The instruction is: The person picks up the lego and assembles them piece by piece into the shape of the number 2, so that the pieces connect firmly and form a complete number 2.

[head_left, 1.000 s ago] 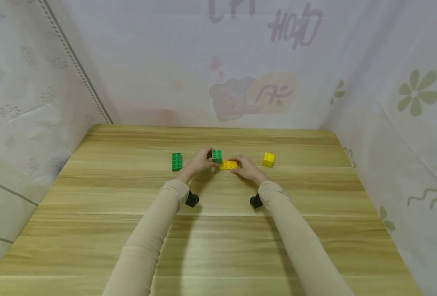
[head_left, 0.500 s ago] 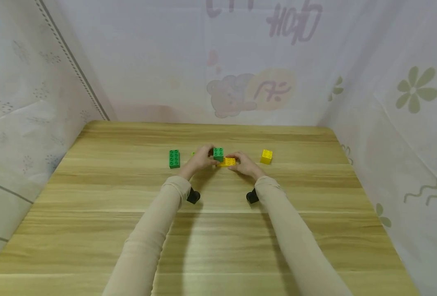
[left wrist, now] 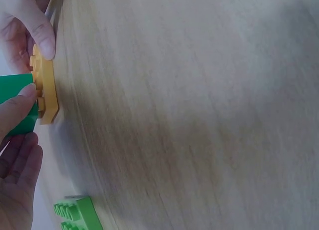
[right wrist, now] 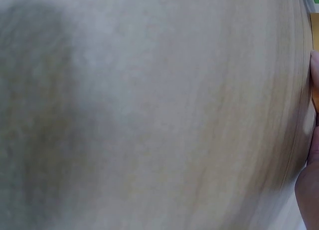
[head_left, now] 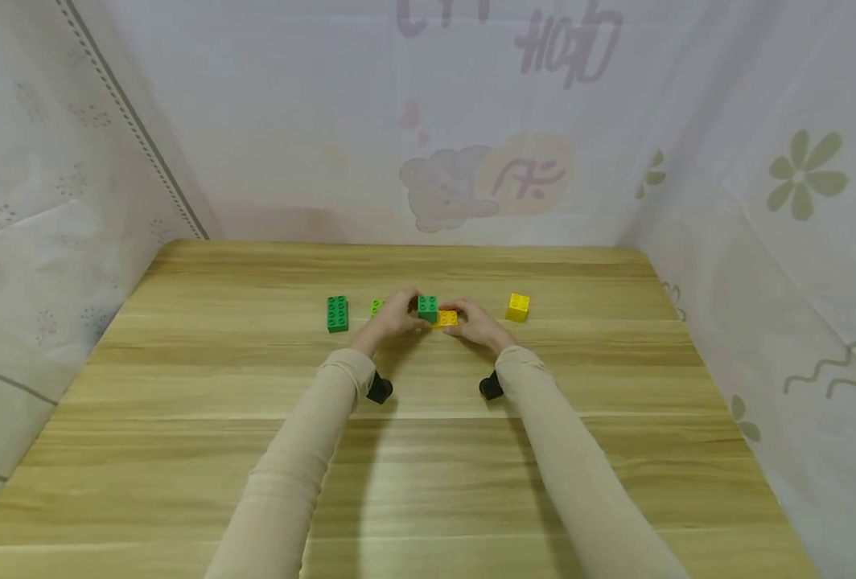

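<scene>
My left hand (head_left: 397, 314) grips a green two-by-two toy building block (head_left: 427, 308) between thumb and fingers. This block stands over the left end of a flat yellow building brick (head_left: 448, 318), covering some of its studs. In the left wrist view the green block's (left wrist: 12, 84) lower edge is right at the studs of the yellow brick (left wrist: 49, 88). My right hand (head_left: 477, 323) pinches the other end of the yellow brick, thumb at its near side. Only the thumb and part of that hand show at the edge of the right wrist view.
Left of my hands lie a long dark green brick (head_left: 337, 314) and a light green brick (head_left: 377, 305), partly hidden by my left hand. A yellow block (head_left: 518, 307) stands to the right. The wooden table (head_left: 428, 482) ends at a patterned curtain (head_left: 312, 145).
The green block has shifted slightly right over the yellow brick, hiding more of its studs. The light green brick has come into sight beside my left hand. Both hands keep their hold.
</scene>
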A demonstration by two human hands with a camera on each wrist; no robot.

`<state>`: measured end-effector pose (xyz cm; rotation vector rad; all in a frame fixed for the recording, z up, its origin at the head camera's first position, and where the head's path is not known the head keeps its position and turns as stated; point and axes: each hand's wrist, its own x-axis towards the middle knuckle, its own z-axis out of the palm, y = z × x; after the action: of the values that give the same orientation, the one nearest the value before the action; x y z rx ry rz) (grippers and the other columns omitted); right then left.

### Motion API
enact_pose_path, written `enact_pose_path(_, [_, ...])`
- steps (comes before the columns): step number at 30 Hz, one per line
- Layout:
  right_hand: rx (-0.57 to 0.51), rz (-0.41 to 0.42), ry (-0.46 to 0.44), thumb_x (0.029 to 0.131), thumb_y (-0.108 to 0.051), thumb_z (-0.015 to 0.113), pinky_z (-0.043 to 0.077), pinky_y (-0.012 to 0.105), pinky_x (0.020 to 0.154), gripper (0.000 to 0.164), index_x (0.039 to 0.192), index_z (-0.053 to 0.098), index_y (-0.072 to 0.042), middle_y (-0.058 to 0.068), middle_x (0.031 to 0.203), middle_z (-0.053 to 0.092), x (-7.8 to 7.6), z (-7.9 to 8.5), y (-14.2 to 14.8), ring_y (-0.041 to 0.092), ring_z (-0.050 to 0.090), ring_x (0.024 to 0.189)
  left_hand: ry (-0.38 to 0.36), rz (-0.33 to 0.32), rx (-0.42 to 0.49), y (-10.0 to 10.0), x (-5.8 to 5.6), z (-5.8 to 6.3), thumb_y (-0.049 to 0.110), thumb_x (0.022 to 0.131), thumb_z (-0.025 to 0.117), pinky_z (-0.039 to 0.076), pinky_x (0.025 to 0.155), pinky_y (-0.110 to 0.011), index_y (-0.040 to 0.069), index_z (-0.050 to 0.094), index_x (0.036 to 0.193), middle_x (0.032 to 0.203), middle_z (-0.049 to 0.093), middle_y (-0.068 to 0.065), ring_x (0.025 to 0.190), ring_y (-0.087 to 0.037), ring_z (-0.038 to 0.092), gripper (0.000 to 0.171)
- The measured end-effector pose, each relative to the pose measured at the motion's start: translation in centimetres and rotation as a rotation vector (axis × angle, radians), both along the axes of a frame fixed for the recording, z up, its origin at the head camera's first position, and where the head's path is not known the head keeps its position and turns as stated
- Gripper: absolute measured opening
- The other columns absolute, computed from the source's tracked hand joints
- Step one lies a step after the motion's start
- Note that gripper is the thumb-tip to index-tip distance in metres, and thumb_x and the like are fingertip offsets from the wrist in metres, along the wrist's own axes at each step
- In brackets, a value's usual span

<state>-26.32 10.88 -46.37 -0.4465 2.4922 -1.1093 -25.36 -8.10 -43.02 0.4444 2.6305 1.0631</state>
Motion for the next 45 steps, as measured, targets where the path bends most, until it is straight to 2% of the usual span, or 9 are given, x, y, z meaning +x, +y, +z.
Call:
enact_pose_path(10, [-0.014,-0.007,-0.024,0.086,-0.014,0.063,0.025,0.043,0.111,0.047,0.131,0.048,-0.01,0.013,0.136,0.042,0.01,-0.29,0.03,0.028,0.036,0.129,-0.008,0.01,-0.023,0.3,-0.1,-0.52,0.011,0.081,0.069,0.046,0.087,-0.036,-0.003,0.051,0.114,0.106,0.056,-0.017,0.094,-0.024,0.051,0.041])
enact_pose_path(18, [-0.034,-0.009,-0.035,0.087,-0.014,0.062,0.025,0.044,0.111,0.046,0.13,0.048,-0.009,0.013,0.135,0.041,-0.22,-0.13,0.18,0.029,0.035,0.128,-0.011,-0.019,-0.043,0.5,-0.41,-0.21,0.013,0.082,0.068,0.047,0.09,-0.037,-0.004,0.05,0.114,0.11,0.056,-0.018,0.098,-0.026,0.053,0.04])
enact_pose_path(30, [-0.046,0.002,-0.038,0.086,-0.014,0.062,0.024,0.044,0.111,0.045,0.129,0.049,-0.01,0.012,0.136,0.04,-0.24,-0.25,0.32,0.028,0.034,0.129,0.035,-0.072,-0.117,0.63,-0.44,-0.15,0.013,0.083,0.066,0.047,0.09,-0.038,-0.006,0.049,0.113,0.109,0.057,-0.019,0.099,-0.027,0.055,0.039])
enact_pose_path(35, [-0.046,-0.01,-0.047,0.087,-0.013,0.062,0.025,0.043,0.111,0.046,0.13,0.048,-0.01,0.011,0.137,0.04,-0.29,-0.36,0.19,0.028,0.034,0.13,0.012,-0.088,-0.142,0.77,-0.5,0.08,0.013,0.083,0.066,0.047,0.09,-0.037,-0.006,0.049,0.115,0.111,0.057,-0.019,0.1,-0.027,0.055,0.04])
enact_pose_path(40, [-0.069,-0.01,-0.051,0.087,-0.012,0.062,0.027,0.042,0.111,0.047,0.131,0.047,-0.007,0.012,0.138,0.039,-0.19,-0.2,0.17,0.029,0.034,0.131,-0.026,-0.075,-0.144,0.97,-0.56,0.08,0.012,0.084,0.065,0.047,0.09,-0.035,-0.005,0.049,0.116,0.113,0.057,-0.018,0.101,-0.026,0.056,0.04])
enact_pose_path(45, [-0.061,-0.01,-0.049,0.087,-0.012,0.062,0.027,0.042,0.111,0.047,0.131,0.047,-0.007,0.013,0.138,0.04,0.01,0.07,0.05,0.029,0.034,0.131,-0.023,-0.064,-0.147,0.93,-0.42,0.1,0.012,0.084,0.065,0.048,0.089,-0.035,-0.005,0.05,0.115,0.111,0.057,-0.018,0.1,-0.025,0.056,0.039])
